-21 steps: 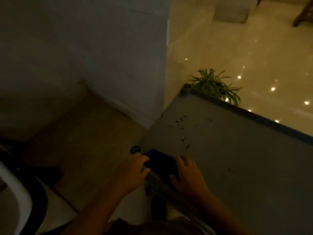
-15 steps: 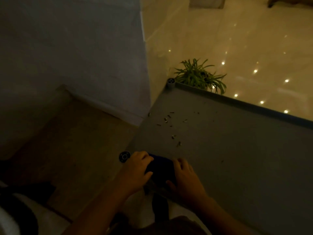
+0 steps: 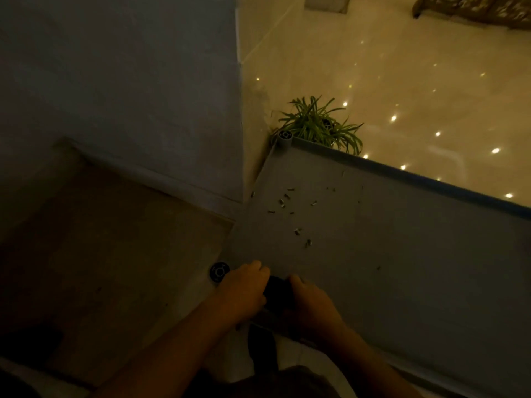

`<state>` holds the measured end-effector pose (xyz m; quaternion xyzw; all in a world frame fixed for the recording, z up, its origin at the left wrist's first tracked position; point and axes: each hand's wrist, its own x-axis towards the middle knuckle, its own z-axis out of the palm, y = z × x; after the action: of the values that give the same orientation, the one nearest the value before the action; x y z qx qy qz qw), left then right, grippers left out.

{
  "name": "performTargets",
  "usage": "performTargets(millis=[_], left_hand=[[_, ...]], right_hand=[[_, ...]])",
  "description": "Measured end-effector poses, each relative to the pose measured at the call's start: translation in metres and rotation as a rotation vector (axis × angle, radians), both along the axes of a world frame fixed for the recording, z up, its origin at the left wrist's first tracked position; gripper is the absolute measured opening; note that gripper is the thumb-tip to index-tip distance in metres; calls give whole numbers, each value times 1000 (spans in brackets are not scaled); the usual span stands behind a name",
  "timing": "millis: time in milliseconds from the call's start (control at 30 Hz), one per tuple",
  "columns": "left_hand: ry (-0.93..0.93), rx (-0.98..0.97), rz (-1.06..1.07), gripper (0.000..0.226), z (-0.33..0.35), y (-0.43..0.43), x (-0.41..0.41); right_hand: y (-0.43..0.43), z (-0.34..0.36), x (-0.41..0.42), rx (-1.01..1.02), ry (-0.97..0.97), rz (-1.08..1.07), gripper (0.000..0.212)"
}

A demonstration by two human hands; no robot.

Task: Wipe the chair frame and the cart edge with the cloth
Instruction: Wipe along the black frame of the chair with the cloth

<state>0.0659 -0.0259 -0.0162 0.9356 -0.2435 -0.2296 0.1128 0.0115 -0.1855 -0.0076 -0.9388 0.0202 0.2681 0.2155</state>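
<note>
While lit this dimly, hard to read much beyond outlines. Both hands bunched on the dark cloth [image 3: 277,291] at the near edge of the grey cart [image 3: 402,254], presumably to press it along the rim near the round corner post cap [image 3: 219,272]. Left hand [image 3: 244,294] with fingers curled over the cloth; right hand [image 3: 311,304] likewise curled, gripping its other side. Cloth soft, crumpled; cart top flat, matte, littered with small bits of debris [image 3: 287,205]. Glossy floor [image 3: 402,67] and leafy plant [image 3: 319,124] beyond. No chair frame clearly visible.

Just one head-worn view here, looking steeply down and forward, pretty close over the near-left corner of the flat grey cart top [image 3: 388,254], glossy tiled floor [image 3: 416,67] beyond its far edge.
</note>
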Motion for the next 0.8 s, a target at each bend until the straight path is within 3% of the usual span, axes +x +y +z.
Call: performTargets(millis=[167,300,400,533,667,800], left_hand=[[-36,-151,60,20,17,27,9],[-53,-274,225,16,35,62,13],[-57,-343,429,15,49,101,6],[-44,-432,757,11,57,155,-22],[-100,-395,1060,27,59,200,-73],[-84,-370,1308,9,60,231,-137]], right_hand=[[14,16,11,79,-66,-6,31],[41,35,33,132,-138,57,31],[78,42,52,170,-155,172,36],[140,42,68,213,-170,376,27],[203,36,70,293,-142,631,39],[258,29,48,445,-37,863,47]])
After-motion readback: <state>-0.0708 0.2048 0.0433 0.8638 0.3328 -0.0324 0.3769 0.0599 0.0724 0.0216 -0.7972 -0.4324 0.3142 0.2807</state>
